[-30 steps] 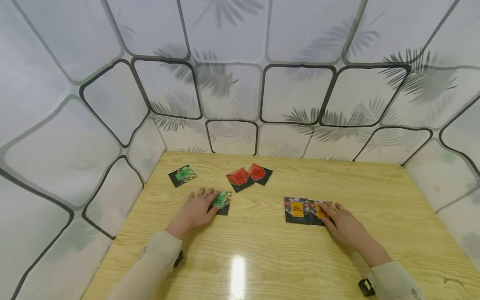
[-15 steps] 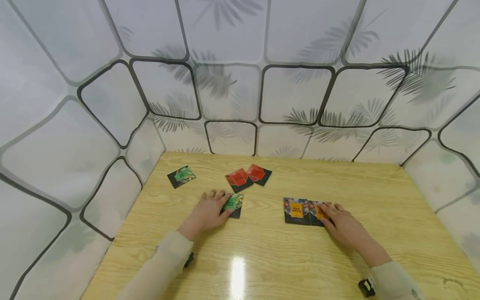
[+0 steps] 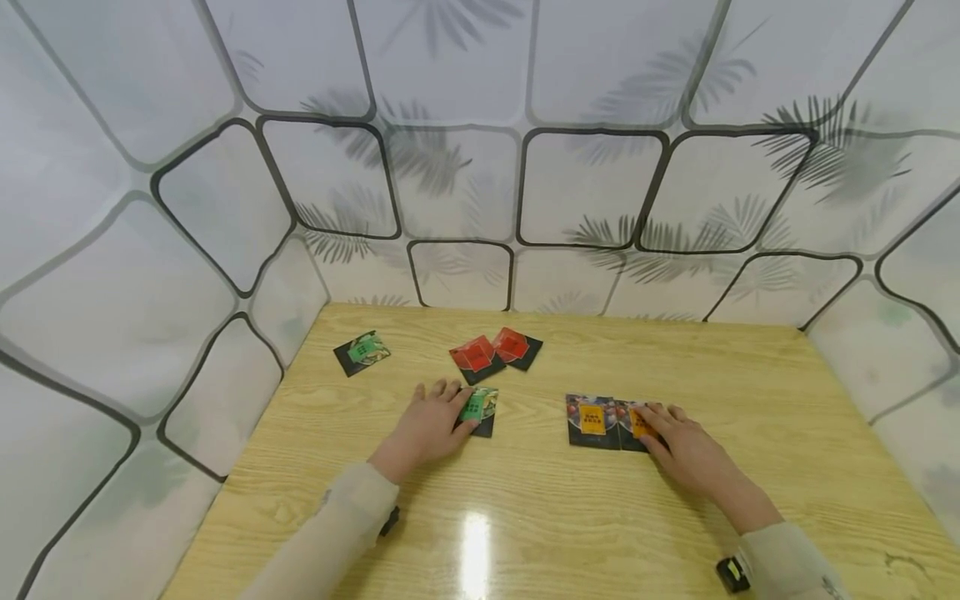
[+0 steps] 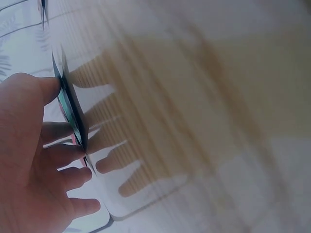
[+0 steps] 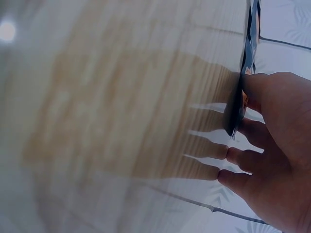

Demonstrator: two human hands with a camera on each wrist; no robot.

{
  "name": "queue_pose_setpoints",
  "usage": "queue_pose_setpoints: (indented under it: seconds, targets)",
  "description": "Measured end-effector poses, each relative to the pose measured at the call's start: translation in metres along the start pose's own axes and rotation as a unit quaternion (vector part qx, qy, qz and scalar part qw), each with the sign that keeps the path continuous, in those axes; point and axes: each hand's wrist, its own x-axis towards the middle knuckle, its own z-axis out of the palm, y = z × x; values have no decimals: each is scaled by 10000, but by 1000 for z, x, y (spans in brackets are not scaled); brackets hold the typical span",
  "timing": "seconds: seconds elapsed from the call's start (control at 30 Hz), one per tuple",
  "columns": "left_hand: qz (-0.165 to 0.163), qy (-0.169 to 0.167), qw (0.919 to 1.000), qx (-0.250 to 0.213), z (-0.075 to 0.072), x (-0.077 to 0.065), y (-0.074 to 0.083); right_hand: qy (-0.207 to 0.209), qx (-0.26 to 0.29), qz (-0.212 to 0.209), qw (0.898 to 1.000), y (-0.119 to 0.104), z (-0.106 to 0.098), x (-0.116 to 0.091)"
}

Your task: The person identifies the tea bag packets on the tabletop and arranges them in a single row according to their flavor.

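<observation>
My left hand (image 3: 426, 427) rests on a flat square packet with a green label (image 3: 483, 408), near the middle of the table. In the left wrist view its thumb and fingers (image 4: 54, 133) touch the packet's outer face, with the fingers spread. Over on the right, my right hand (image 3: 688, 450) rests on a dark packet with an orange label (image 3: 632, 433), covering its right part. Directly beside that one lies a matching orange-label packet (image 3: 591, 422). The right wrist view shows the thumb and fingers (image 5: 252, 133) against the packet seen edge-on.
Farther back are two red-label packets (image 3: 477, 358), their corners meeting or overlapping. Another green-label packet (image 3: 362, 352) lies tilted at the back left of the wooden table (image 3: 570, 517). A patterned wall (image 3: 592, 187) encloses the back and sides.
My left hand has slid the green-label packet to the right across the table, toward the orange-label pair. The right hand and the packets under and beside it have stayed in place.
</observation>
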Motion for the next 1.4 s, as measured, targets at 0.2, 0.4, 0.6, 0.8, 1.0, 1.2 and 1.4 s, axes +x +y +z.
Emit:
queue_pose_setpoints:
  seconds: [0.2, 0.4, 0.6, 0.8, 1.0, 1.2, 1.4]
  targets:
    - [35, -53, 9999, 103, -1, 3, 9, -33, 39, 59, 10000, 0, 0, -1]
    - [3, -109, 9997, 201, 3, 7, 17, -16, 42, 50, 10000, -1, -1, -1]
    - [26, -66, 9998, 190, 6, 12, 25, -38, 23, 59, 10000, -1, -1, 1]
    - [44, -102, 9997, 202, 7, 15, 34, -88, 78, 114, 9999, -1, 0, 0]
    - [82, -69, 9993, 367, 9, 18, 46, -75, 81, 120, 9999, 0, 2, 0]
    - [19, -91, 9989, 462, 9, 21, 58, -58, 65, 112, 9999, -1, 1, 0]
    - [-43, -133, 9988, 473, 10, 23, 66, -67, 173, 109, 9998, -1, -1, 0]
